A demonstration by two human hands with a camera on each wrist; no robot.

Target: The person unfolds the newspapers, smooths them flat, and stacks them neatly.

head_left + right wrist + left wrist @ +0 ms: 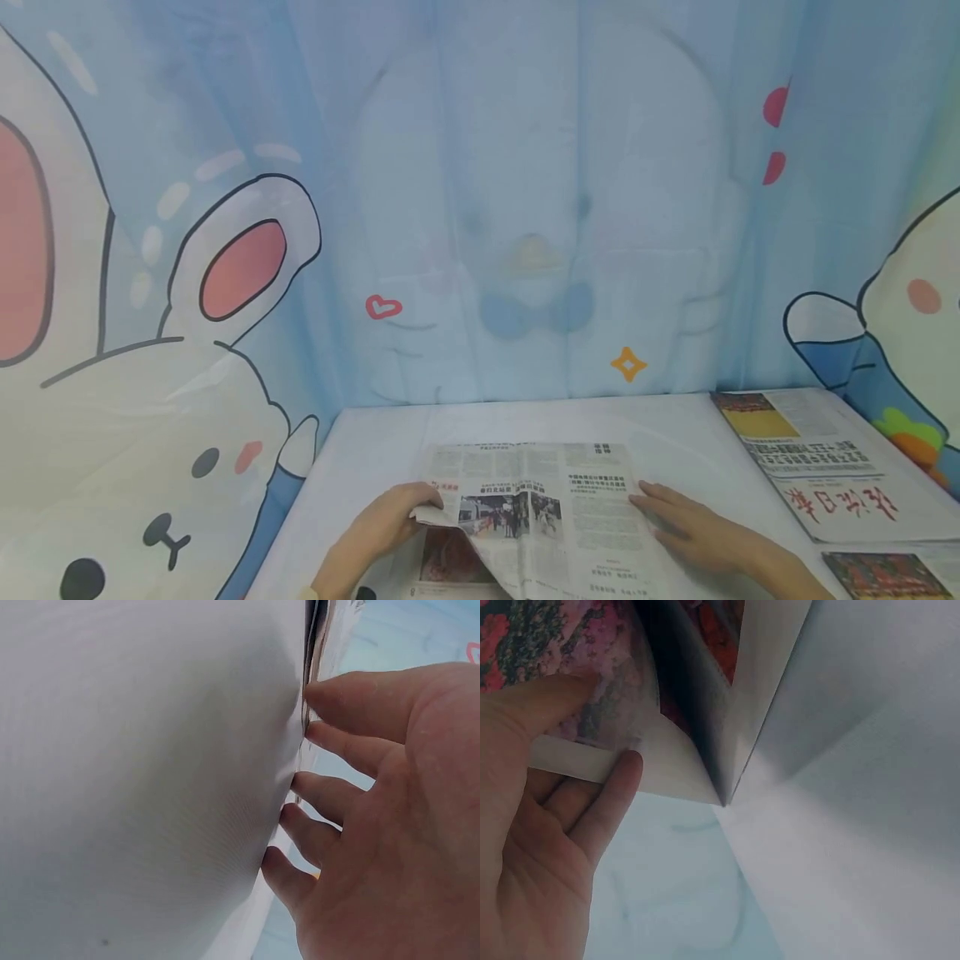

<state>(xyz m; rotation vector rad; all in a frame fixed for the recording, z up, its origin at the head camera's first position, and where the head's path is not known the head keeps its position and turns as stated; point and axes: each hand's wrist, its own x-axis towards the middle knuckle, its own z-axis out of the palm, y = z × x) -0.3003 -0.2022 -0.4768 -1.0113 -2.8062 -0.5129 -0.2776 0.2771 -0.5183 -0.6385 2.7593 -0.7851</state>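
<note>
A folded newspaper [577, 508] with printed text and photos lies on the white table in front of me. At its left edge my left hand [393, 521] pinches the paper, lifting that side so a reddish picture shows beneath. In the left wrist view, the left thumb lies over a page with a flower picture [577, 645] and the fingers are behind the sheet. Along the right edge, my right hand [697, 525] rests its extended fingertips against the newspaper's side. The right wrist view shows those fingers [330, 799] lined up at the paper's edge, touching the tabletop.
To the right lies another folded newspaper [817, 475] with red headline characters. Nearer me on that side is a further printed paper [885, 575], cut off by the frame. Behind the white table [675, 425] hangs a light-blue curtain [645, 208] with cartoon animals.
</note>
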